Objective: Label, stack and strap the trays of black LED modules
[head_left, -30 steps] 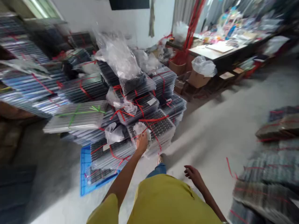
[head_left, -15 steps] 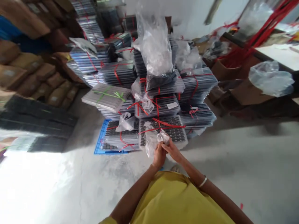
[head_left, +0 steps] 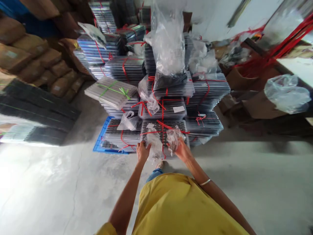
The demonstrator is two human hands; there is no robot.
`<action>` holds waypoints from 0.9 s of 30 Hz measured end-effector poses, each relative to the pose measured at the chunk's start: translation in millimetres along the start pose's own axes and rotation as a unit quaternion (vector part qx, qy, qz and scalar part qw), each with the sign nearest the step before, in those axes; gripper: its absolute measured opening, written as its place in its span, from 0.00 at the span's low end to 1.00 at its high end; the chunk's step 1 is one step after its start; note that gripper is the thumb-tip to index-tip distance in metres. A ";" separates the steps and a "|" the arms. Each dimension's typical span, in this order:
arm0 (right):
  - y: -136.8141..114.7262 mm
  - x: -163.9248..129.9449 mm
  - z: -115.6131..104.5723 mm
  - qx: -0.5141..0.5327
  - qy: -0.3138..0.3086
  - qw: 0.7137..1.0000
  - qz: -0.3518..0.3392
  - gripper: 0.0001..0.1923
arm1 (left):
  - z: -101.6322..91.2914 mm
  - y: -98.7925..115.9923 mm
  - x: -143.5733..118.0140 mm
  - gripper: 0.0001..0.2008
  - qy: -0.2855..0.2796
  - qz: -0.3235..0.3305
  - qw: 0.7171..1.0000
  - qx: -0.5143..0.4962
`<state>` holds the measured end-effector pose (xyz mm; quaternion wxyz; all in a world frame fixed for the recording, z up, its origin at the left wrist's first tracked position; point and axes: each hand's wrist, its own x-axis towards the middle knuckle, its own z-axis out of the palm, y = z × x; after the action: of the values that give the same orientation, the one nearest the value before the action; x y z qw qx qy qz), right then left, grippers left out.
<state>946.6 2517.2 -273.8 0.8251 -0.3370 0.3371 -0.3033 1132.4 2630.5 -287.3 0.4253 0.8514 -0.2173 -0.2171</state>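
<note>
My right hand (head_left: 183,150) is closed on a crumpled clear plastic bag (head_left: 174,137), with small dark bits showing through near the fingers. My left hand (head_left: 143,151) is at the front left corner of a strapped stack of trays (head_left: 181,125), thumb apart from the fingers, with nothing visible in it. Just right of its thumb, a second clear plastic bag (head_left: 154,143) lies over the stack's front and hangs down. Red strapping (head_left: 163,138) crosses the top tray, which has rows of small dark parts.
More strapped tray stacks rise behind, topped by a large clear bag (head_left: 168,49). A pale bundle with green string (head_left: 111,91) juts out left, above a blue pallet (head_left: 99,140). Cardboard boxes (head_left: 30,45) are piled left; a bagged carton (head_left: 259,102) stands right.
My hands were together at the bag and are now apart: the left has moved left to the stack's corner, while the right keeps the bag. The view has shifted slightly.
</note>
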 end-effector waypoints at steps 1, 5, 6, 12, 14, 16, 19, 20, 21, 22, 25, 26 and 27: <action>-3.2 -1.3 0.1 0.002 -0.004 1.000 -0.003 0.24 | 2.3 1.7 4.2 0.20 0.004 -0.013 1.000 0.012; -13.7 3.4 -2.5 -0.009 0.009 0.999 -0.038 0.26 | 14.2 11.9 16.3 0.20 -0.025 -0.060 0.997 0.028; -15.6 7.3 -5.4 -0.015 0.024 0.998 -0.054 0.25 | 14.8 13.1 18.6 0.17 -0.042 -0.071 0.996 0.022; -22.3 32.3 -40.0 -0.070 0.160 0.977 -0.120 0.23 | -6.4 5.1 16.3 0.12 -0.154 -0.101 0.974 -0.131; -26.2 34.9 -48.7 -0.087 0.185 0.972 -0.118 0.24 | -15.9 4.0 8.2 0.13 -0.175 -0.099 0.958 -0.206; -31.5 35.3 -51.8 -0.102 0.193 0.970 -0.110 0.23 | -23.8 7.5 0.1 0.16 -0.177 -0.090 0.941 -0.274; -39.2 34.1 -47.5 -0.118 0.188 0.971 -0.092 0.19 | -31.8 21.1 -7.2 0.24 -0.148 -0.069 0.922 -0.350; -41.1 33.3 -44.5 -0.120 0.185 0.971 -0.088 0.18 | -33.6 27.2 -8.1 0.25 -0.136 -0.059 0.918 -0.367; -42.6 32.3 -41.0 -0.121 0.181 0.972 -0.087 0.17 | -34.9 33.7 -8.6 0.26 -0.125 -0.049 0.915 -0.380; -44.0 30.8 -37.2 -0.119 0.176 0.973 -0.088 0.16 | -35.7 40.1 -8.8 0.27 -0.117 -0.038 0.913 -0.389; -49.7 23.0 -24.0 -0.103 0.159 0.976 -0.110 0.14 | -35.7 56.7 -8.4 0.26 -0.101 -0.005 0.911 -0.401; -53.1 19.3 -19.3 -0.095 0.154 0.976 -0.123 0.13 | -34.9 60.6 -7.9 0.26 -0.097 0.005 0.911 -0.401; -57.5 15.1 -14.8 -0.086 0.149 0.975 -0.138 0.13 | -33.7 63.9 -7.2 0.25 -0.093 0.013 0.912 -0.399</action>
<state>928.5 2467.2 -243.5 0.6837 -0.4007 0.4318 -0.4308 1133.4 2621.0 -215.3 0.7105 0.5837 -0.1623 -0.3579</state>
